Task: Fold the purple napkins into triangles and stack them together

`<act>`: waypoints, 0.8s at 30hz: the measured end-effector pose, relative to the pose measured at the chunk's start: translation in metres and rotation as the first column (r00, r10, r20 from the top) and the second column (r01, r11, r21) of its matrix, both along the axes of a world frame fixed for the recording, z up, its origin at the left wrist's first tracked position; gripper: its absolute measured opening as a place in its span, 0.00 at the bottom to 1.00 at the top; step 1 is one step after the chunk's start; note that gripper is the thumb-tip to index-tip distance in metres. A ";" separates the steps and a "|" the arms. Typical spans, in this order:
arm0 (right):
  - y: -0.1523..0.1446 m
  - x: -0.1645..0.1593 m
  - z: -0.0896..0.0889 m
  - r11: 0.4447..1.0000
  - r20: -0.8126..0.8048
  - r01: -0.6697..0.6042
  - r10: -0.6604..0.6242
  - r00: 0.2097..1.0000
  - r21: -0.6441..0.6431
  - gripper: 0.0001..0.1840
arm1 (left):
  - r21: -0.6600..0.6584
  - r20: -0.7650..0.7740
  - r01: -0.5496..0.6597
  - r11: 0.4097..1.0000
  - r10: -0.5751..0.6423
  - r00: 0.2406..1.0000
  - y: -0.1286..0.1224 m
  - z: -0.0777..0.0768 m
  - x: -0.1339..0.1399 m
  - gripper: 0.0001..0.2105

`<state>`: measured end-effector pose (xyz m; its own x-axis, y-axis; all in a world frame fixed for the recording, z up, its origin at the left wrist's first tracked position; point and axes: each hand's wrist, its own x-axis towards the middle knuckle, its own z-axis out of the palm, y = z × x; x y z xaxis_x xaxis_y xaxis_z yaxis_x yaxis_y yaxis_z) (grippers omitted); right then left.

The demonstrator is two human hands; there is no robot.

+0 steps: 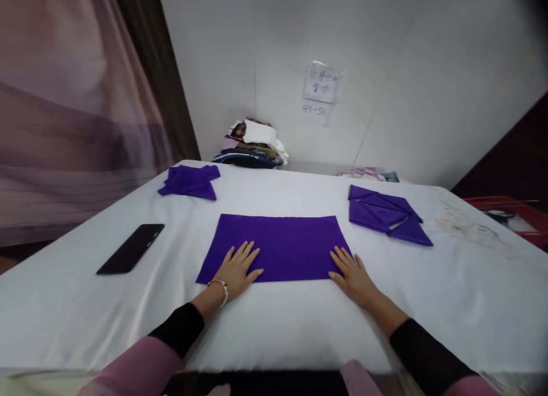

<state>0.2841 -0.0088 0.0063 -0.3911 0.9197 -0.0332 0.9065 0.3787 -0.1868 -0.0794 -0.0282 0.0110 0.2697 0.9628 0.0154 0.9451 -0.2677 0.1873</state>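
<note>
A purple cloth (291, 245) lies flat as a wide rectangle on the white-covered table, its long near edge facing me. My left hand (237, 270) rests on its left part with the fingers spread; a silver bracelet circles that wrist. On the near right corner lies my right hand (351, 273), fingers stretched out and palm down. Neither hand grips anything. What is under the palms is hidden.
Folded purple cloths lie at the back left (190, 181) and at the right (385, 213). A black flat slab, perhaps a phone or tablet (132, 249), lies left. Behind the table are a pile of clothes (252, 142) and a wall sign (321, 83). A red basket (509, 213) stands far right.
</note>
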 end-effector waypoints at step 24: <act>0.051 -0.061 0.000 0.999 -0.061 -0.033 0.034 0.998 0.020 0.36 | -0.012 0.003 0.017 1.000 -0.017 1.000 0.004 -0.003 0.031 0.29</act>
